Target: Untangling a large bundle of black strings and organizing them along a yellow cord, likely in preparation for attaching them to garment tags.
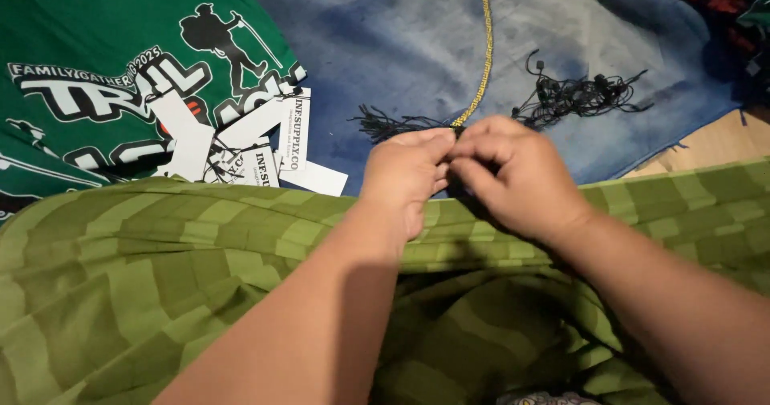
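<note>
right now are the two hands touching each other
Touching. The head view shows the left hand and right hand meeting at the fingertips, with no gap, above the green checked cloth.

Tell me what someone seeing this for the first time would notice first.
Two hands meet at the centre: the left hand and right hand pinch something small and dark between their fingertips, above a green checked cloth that fills the lower half. At upper left lies a green printed T-shirt with white paper tags scattered on it. On the blue cloth behind lie a tangle of black strings and a yellow braided cord.
</note>
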